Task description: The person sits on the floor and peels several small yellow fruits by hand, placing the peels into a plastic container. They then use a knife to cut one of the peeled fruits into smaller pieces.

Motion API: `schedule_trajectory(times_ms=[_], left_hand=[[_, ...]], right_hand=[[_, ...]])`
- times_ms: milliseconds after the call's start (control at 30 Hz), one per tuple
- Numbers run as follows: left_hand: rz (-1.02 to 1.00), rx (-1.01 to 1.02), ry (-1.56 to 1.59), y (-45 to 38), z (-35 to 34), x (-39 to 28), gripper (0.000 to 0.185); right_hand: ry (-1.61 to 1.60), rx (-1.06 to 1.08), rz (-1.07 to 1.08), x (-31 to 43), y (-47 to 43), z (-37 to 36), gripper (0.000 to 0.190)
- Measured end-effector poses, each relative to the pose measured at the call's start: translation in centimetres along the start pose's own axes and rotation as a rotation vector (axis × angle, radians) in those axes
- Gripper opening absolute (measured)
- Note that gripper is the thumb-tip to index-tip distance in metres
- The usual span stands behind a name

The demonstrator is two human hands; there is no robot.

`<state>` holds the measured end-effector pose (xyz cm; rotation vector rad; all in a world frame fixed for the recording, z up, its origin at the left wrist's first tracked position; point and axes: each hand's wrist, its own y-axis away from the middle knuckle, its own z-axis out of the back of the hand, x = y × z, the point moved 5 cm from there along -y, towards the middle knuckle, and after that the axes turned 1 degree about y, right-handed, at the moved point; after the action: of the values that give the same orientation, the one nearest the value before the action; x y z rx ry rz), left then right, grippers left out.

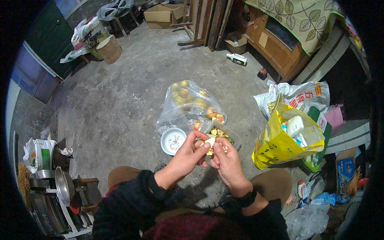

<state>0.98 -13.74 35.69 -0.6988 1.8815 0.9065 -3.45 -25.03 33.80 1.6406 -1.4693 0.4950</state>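
Observation:
A piece of pomegranate (210, 144), pale and yellowish, is pinched between my left hand (192, 150) and my right hand (224, 153), close in front of my knees. Pale seeds show by my right fingers. Left of my hands, a white bowl (166, 141) on the floor holds some pink and whitish seeds. Just beyond my fingers, a clear plastic container (235, 135) holds yellowish peel scraps, partly hidden by my right hand. Behind it lies a translucent plastic bag (168, 112) of whole yellow-green and reddish pomegranates, with opened fruit (220, 118) at its near edge.
At the right stand a yellow shopping bag (264, 147) with packages and a white woven sack (300, 93). A white bottle (237, 59) lies near the wooden cabinet (277, 45). Metal pans (64, 184) sit at the lower left; a log stump (109, 50) stands farther off.

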Motion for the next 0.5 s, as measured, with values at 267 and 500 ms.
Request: schedule_trajectory(times_ms=[267, 500], left_hand=[[-0.061, 0.037, -0.049, -0.14, 0.22, 0.24, 0.017], [-0.042, 0.081, 0.05, -0.17, 0.08, 0.41, 0.019]], right_hand=[[0.027, -0.02, -0.012, -0.03, 0.15, 0.14, 0.025], [0.007, 0.011, 0.014, 0.06, 0.25, 0.14, 0.023]])
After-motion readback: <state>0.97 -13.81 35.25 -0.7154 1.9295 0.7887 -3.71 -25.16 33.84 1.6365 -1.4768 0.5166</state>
